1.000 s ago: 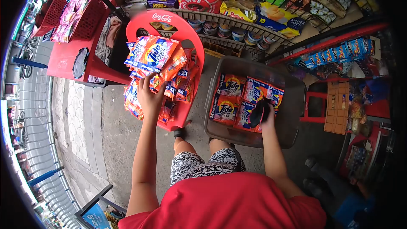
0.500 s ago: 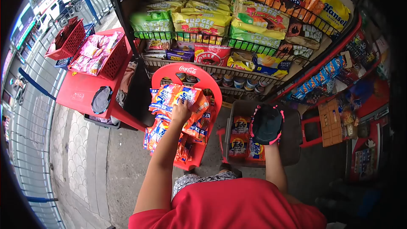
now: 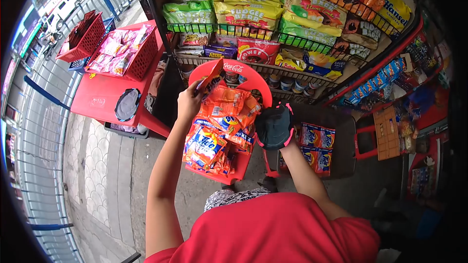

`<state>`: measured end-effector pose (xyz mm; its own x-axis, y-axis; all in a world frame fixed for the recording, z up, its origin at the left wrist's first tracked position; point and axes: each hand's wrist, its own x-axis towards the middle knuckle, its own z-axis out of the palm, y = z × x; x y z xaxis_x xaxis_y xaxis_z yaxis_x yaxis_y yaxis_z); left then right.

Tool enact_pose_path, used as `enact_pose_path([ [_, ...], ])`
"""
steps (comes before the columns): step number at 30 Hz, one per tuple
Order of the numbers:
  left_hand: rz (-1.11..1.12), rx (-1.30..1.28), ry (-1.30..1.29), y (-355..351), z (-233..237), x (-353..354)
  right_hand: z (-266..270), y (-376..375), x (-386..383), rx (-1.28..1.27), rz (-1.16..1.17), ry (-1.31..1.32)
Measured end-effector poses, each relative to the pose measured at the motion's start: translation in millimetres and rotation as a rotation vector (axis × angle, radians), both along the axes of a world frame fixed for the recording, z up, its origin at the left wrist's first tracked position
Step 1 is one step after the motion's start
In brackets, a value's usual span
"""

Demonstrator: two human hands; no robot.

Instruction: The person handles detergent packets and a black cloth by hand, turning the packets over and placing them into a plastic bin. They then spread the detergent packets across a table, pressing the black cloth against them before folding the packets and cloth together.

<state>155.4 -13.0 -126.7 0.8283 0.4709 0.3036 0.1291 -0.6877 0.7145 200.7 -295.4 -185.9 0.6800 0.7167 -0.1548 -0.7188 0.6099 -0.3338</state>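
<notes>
My left hand point(image 3: 189, 103) is closed on an orange Tide detergent packet point(image 3: 210, 79), raised and seen nearly edge-on over the top of a pile. The pile of Tide packets point(image 3: 204, 145) covers the seat of a red Coca-Cola chair point(image 3: 262, 85). At the pile's right edge, my right hand point(image 3: 291, 149) holds a dark round cloth rag point(image 3: 274, 127) with pink trim, which hides the fingers. Behind that arm stands a dark bin point(image 3: 343, 163), with more Tide packs point(image 3: 318, 135) lying inside it.
A wire snack rack point(image 3: 170, 44) stands ahead. On the left, a red table point(image 3: 92, 100) bears a basket of pink packets point(image 3: 141, 63) and a grey round rag point(image 3: 127, 104). A metal fence point(image 3: 41, 165) runs beyond it. Hanging goods point(image 3: 375, 85) line the right side.
My left hand has lifted a packet off the pile, up and leftward. My right hand has carried the rag from over the bin to the pile's edge. The view has shifted slightly.
</notes>
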Motion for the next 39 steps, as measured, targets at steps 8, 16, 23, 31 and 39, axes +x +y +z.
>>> enact_pose_path([
  [8, -0.157, 0.247, -0.034, -67.4, -1.9, -28.7, 42.5, 83.2, -6.8, -0.272, -0.013, 0.001],
  [16, -0.414, 0.207, 0.004, -96.9, -58.4, -61.5, -54.7, 84.1, 18.0, -0.7, -0.033, 0.102],
  [23, 0.083, -0.198, -0.096, -35.0, -79.3, -95.5, 1.4, 116.9, 27.1, -0.699, -0.202, -0.222],
  [31, 0.286, -0.146, -0.023, -20.2, -41.6, -104.9, 110.9, 143.4, 13.5, -0.597, -0.032, -0.356],
  [39, 0.07, -0.204, -0.245, -32.2, -33.3, -65.4, 211.2, 138.4, 3.6, -0.444, 0.076, -0.465],
])
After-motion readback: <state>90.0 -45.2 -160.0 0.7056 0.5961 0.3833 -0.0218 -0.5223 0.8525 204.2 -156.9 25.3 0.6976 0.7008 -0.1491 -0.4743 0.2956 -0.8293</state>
